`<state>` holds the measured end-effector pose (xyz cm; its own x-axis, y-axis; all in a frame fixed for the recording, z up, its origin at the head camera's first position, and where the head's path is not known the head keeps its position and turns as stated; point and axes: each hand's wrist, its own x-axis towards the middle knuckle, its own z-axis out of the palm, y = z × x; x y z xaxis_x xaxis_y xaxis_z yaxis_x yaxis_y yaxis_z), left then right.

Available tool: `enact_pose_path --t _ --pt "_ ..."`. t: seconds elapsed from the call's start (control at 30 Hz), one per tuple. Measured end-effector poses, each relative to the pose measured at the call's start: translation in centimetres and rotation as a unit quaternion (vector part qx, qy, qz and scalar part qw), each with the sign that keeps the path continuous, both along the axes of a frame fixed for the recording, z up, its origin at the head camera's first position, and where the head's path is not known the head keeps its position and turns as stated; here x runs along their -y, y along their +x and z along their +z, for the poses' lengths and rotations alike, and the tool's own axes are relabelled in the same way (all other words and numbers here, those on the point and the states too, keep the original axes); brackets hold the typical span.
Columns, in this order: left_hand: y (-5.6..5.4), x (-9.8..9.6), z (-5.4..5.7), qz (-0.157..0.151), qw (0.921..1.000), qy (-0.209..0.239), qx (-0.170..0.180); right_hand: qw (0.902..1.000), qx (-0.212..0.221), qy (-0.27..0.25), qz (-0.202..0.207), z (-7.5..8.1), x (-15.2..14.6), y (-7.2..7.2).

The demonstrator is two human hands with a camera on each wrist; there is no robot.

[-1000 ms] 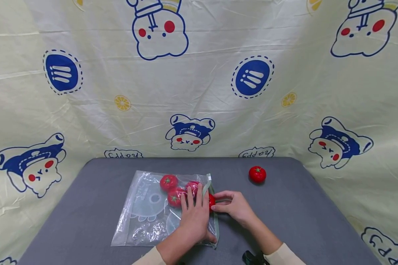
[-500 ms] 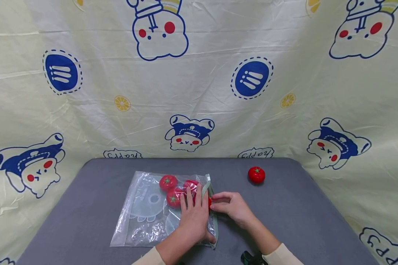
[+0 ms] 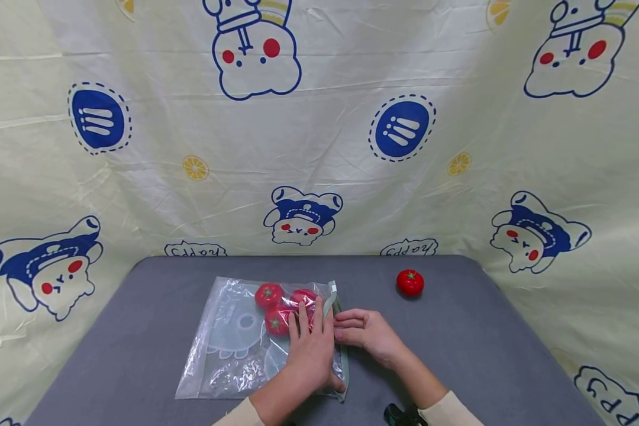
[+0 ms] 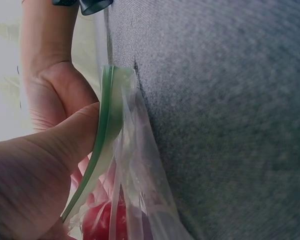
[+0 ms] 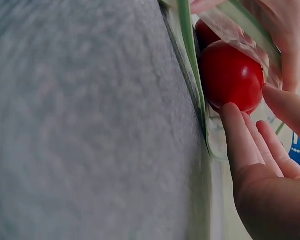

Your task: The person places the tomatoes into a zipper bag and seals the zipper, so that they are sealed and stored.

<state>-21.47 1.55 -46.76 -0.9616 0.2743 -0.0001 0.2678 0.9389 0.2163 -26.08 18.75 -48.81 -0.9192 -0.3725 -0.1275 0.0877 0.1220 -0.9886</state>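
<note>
A clear zip bag [image 3: 234, 331] with a green-edged mouth lies flat, mouth to the right. Several red tomatoes [image 3: 268, 296] are inside it, some partly under my left hand [image 3: 311, 355]. That hand rests on top of the bag with fingers spread and straight; its thumb lies at the mouth, by the green strip [image 4: 104, 110]. In the right wrist view, a tomato [image 5: 231, 75] sits between the two lips of the mouth. My right hand [image 3: 370, 337] touches that tomato's near side with thumb and fingertips, fingers fairly straight. From the head view this tomato is mostly hidden by fingers.
One more tomato [image 3: 410, 283] stands alone at the back right of the grey table [image 3: 447, 355]. A patterned curtain [image 3: 319, 118] hangs behind and around the table. Black wrist gear [image 3: 399, 415] shows beside the right sleeve.
My right hand has moved slightly left, sliding the tomato farther into the bag mouth; its red side no longer shows from above. The left hand stays in place on the bag.
</note>
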Motion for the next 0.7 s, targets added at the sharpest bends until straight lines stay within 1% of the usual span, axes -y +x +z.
enact_pose_path --t 0.17,0.27,0.43,0.57,0.7 --pt "0.0 -0.1 0.0 0.000 1.0000 -0.010 -0.001 0.9998 -0.001 0.005 -0.019 0.0 -0.6 -0.1" --pt "-0.1 -0.1 -0.1 0.003 0.9999 -0.013 0.000 0.9991 -0.010 0.011 -0.039 0.2 -1.2 -0.2" --pt "-0.1 0.0 -0.1 0.006 0.9999 -0.011 -0.001 0.9969 -0.023 -0.001 -0.076 0.3 -2.3 -0.4" --pt "0.0 0.0 -0.1 0.006 0.9999 -0.011 0.002 0.9930 -0.037 -0.017 -0.111 0.6 -3.3 -0.7" --pt "0.0 0.0 0.0 0.007 0.9999 -0.010 0.006 0.9861 -0.066 -0.014 -0.152 1.0 -4.1 -1.0"
